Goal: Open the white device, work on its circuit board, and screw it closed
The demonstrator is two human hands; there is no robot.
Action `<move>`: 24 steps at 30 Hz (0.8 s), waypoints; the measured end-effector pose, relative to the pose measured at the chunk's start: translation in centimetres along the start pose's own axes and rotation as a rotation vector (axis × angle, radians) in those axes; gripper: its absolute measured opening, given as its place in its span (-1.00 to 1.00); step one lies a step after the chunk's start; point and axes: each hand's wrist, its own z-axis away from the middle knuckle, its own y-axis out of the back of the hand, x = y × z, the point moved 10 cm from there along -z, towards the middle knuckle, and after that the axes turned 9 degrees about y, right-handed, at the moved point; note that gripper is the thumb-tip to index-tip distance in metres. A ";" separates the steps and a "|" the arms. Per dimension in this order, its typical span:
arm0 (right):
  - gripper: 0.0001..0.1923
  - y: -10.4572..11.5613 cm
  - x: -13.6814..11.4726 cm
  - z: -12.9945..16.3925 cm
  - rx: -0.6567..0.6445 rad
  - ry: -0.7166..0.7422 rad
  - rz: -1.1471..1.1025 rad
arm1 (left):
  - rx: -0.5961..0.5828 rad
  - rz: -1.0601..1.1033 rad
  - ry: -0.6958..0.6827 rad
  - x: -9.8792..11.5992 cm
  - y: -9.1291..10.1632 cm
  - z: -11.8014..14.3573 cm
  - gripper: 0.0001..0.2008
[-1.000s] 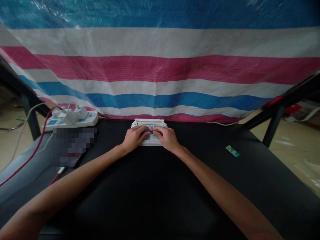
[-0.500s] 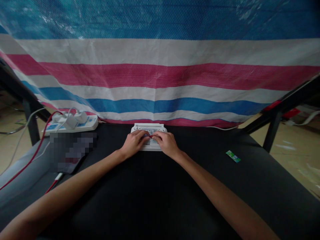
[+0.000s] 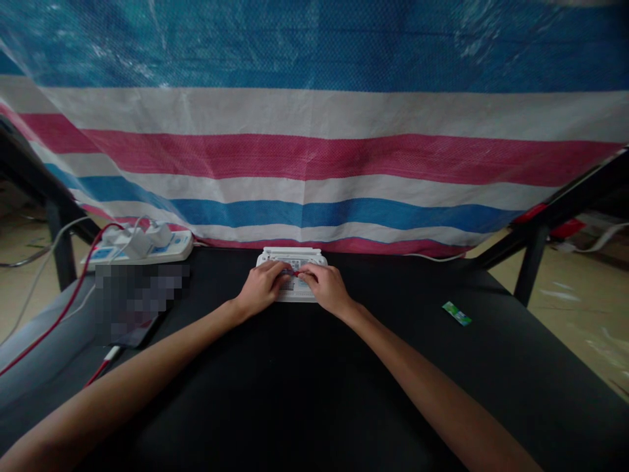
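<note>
At the far middle of the black tabletop lies a white plastic device [image 3: 303, 295] with a raised back edge, a printed label and rows of small slots. My left hand [image 3: 260, 287] rests over its left half, thumb and fingers drawn together; what they hold is hidden. Over the right half, my right hand [image 3: 327, 285] pinches a small thin red piece [image 3: 295, 273], whose kind is too small to tell. The fingertips of both hands nearly meet at this piece, just above the label.
A white power strip [image 3: 170, 252] with plugs and cables stands at the back left. Before it lies a pixelated phone-like device [image 3: 132, 314] with a red cable [image 3: 101, 368]. A small green packet [image 3: 457, 313] lies on the right. A striped tarp [image 3: 304, 157] hangs behind.
The view has tilted slightly, so everything sits a little lower in the picture. Both hands stay over the white device, with the fingers around the red piece shifted only slightly.
</note>
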 end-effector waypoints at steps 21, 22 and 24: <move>-0.89 -0.2 -0.2 0.0 -0.026 0.008 0.008 | -0.021 -0.041 0.016 -0.2 -0.3 0.0 -0.86; -0.89 -0.2 -0.2 0.0 -0.026 0.005 0.008 | -0.019 -0.042 0.021 -0.2 -0.3 0.0 -0.87; -0.88 -0.4 -0.3 0.0 -0.028 -0.002 0.009 | -0.009 -0.041 0.027 -0.2 -0.1 0.0 -0.87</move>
